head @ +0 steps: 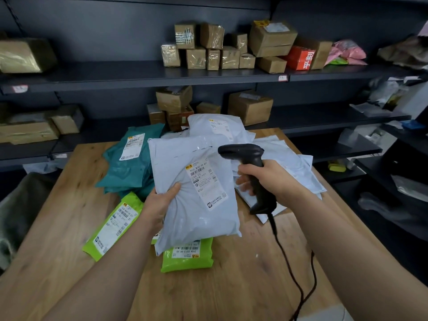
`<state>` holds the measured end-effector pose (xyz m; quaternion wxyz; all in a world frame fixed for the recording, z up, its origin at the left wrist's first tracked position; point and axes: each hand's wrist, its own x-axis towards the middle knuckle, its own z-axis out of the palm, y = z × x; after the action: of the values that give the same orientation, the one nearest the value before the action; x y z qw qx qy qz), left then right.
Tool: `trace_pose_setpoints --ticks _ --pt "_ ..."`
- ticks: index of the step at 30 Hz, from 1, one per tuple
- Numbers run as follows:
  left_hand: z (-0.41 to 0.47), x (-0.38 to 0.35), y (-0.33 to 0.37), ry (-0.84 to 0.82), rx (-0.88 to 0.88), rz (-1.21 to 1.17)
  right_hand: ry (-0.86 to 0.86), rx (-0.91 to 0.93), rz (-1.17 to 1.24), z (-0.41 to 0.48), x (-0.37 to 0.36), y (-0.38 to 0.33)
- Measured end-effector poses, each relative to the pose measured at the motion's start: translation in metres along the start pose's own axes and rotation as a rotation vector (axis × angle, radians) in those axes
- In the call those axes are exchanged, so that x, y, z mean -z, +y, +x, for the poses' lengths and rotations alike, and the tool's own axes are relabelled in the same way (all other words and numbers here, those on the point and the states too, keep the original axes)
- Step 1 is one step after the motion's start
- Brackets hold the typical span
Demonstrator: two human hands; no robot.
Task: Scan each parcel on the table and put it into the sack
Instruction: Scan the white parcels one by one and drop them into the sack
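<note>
My left hand (159,205) grips a white poly-bag parcel (185,181) by its left edge and holds it tilted above the wooden table (69,205), label facing up. My right hand (271,179) is closed around the handle of a black barcode scanner (245,154), whose head points left over the parcel's label (206,184). Under and around the held parcel lie two lime-green parcels (111,228) (187,256), teal parcels (129,163) and more white parcels (289,163). A grey sack (20,209) hangs open off the table's left edge.
The scanner's black cable (291,269) trails down across the table's near right part. Dark shelves (139,75) behind the table carry several cardboard boxes. More shelving with bags stands at the right.
</note>
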<state>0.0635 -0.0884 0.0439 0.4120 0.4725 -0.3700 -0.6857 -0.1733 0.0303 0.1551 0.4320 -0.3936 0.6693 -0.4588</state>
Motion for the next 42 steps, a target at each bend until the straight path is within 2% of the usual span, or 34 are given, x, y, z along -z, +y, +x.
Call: trace_pose_setpoints --ticks 2,7,14,16,20,25,29,34,38,42 --pt "-0.007 0.005 0.003 0.019 0.003 -0.025 -0.026 -0.076 0.149 0.005 -0.001 0.009" --pt "-0.045 0.031 0.016 0.103 -0.021 -0.056 -0.131 -0.158 0.181 0.014 -0.03 0.029" --pt "-0.13 0.105 0.035 0.284 -0.191 -0.035 -0.499 -0.295 0.305 0.003 -0.115 0.044" --pt "-0.158 0.134 0.04 0.377 -0.178 -0.042 -0.602 -0.323 0.352 -0.011 -0.149 0.044" --pt "-0.209 0.205 0.048 0.59 -0.103 -0.013 -0.679 -0.324 0.246 -0.044 -0.236 0.028" --pt "-0.256 0.312 0.06 0.759 -0.017 0.034 -0.776 -0.279 0.096 -0.083 -0.359 0.009" --pt "-0.297 0.416 0.074 0.793 -0.007 0.115 -0.823 -0.284 0.038 -0.116 -0.469 -0.002" --pt "-0.328 0.539 0.105 0.749 0.002 0.176 -0.784 -0.289 0.026 -0.149 -0.595 -0.021" --pt "-0.318 0.609 0.127 0.741 0.026 0.251 -0.757 -0.313 0.054 -0.149 -0.665 -0.023" --pt "-0.272 0.659 0.143 0.717 0.024 0.259 -0.683 -0.343 0.065 -0.122 -0.721 -0.023"
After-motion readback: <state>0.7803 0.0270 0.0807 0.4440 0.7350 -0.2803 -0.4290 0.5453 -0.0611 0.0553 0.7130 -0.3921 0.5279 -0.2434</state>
